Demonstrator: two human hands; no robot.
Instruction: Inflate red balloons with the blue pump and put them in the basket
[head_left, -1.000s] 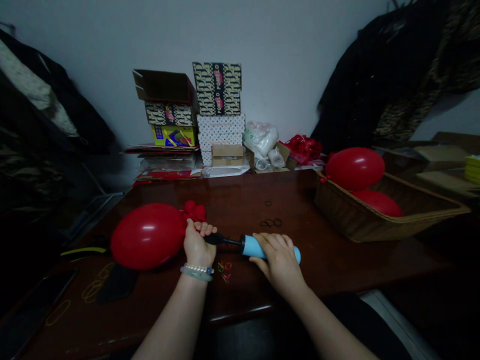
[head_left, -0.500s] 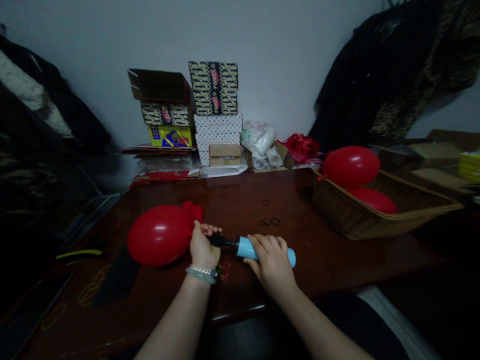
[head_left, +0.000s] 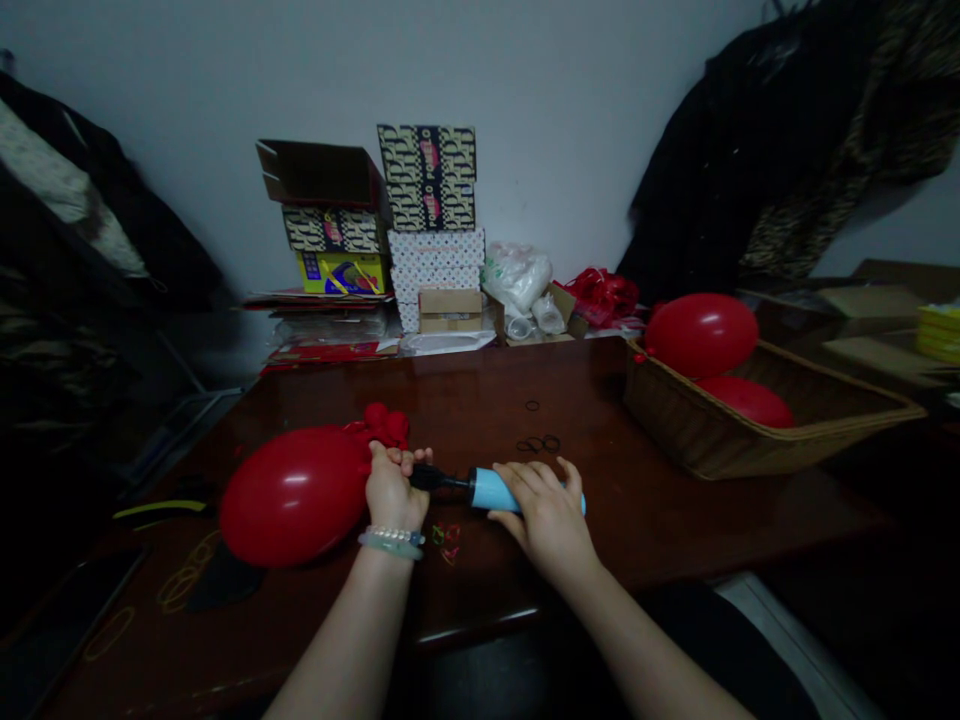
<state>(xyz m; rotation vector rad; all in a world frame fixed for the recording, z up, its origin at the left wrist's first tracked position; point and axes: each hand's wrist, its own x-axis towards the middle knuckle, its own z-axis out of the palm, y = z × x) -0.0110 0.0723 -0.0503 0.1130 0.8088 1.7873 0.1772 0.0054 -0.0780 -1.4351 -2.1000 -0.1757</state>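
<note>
Head view: left hand (head_left: 397, 492) curls around the neck (head_left: 365, 467) of the red balloon (head_left: 292, 495) at its left; right hand (head_left: 551, 512) grips the blue hand pump (head_left: 491, 490). That balloon looks well filled, apparently not yet off the pump; two inflated balloons (head_left: 701, 335) sit in the wicker basket (head_left: 686, 435) right of both hands.

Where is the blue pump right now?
In the head view, the blue pump is below centre, in the right hand's grip, over the table, between the red balloon on the left and the wicker basket.
</note>
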